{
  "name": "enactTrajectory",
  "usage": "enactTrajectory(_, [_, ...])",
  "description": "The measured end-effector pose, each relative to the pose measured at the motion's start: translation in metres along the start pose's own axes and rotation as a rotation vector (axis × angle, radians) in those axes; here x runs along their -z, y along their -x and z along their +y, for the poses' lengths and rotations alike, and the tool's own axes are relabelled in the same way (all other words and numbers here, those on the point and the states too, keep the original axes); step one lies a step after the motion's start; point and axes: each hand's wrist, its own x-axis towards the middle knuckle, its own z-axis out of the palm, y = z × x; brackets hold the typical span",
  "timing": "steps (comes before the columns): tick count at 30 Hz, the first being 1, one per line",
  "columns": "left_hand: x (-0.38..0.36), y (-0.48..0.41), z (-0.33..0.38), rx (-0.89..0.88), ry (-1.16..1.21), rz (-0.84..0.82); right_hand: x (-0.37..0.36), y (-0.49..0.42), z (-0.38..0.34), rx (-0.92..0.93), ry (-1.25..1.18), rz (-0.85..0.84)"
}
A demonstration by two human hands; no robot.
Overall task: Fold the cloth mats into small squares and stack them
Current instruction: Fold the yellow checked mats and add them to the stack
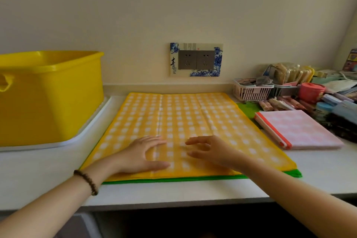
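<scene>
Looks like you're at home here, not in any kind of shop or lab. You've got a plain white countertop (48, 179) against a painted wall, and the double wall socket (196, 59) has a blue-and-white decorative surround (204, 73). There's a big yellow plastic tub (58, 92) on a white tray (83, 135). On your right sit a little pink basket (251, 92), a red pot (311, 91) and assorted packets (289, 72). The yellow checked mat (193, 118) is household linen too.
</scene>
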Motion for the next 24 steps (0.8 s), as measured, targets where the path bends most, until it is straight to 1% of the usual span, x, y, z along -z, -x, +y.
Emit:
enactTrajectory(4, [0.001,0.022,0.005,-0.045,-0.05,-0.118,-0.003,0.015,-0.005,0.076,0.123,-0.074])
enactTrajectory(8, [0.0,0.029,0.007,-0.069,-0.064,-0.135,0.001,0.025,-0.007,0.081,0.227,-0.226])
enactTrajectory(10, [0.001,0.031,0.008,-0.062,-0.037,-0.142,0.002,0.029,-0.007,0.094,0.252,-0.24])
enactTrajectory(13, [0.004,0.032,0.01,-0.045,0.029,-0.142,0.004,0.032,-0.007,0.108,0.258,-0.254])
enactTrajectory(16, [0.007,0.03,0.013,-0.052,0.226,-0.126,0.008,0.031,-0.01,0.119,0.221,-0.283])
enactTrajectory(18, [0.012,0.03,0.017,-0.065,0.309,-0.157,0.013,0.032,-0.013,0.115,0.176,-0.317])
enactTrajectory(21, [0.023,0.029,0.019,-0.047,0.238,-0.226,0.025,0.034,-0.015,0.108,0.17,-0.368])
enactTrajectory(24, [0.034,0.026,0.016,0.003,0.208,-0.257,0.039,0.037,-0.012,0.073,0.214,-0.351])
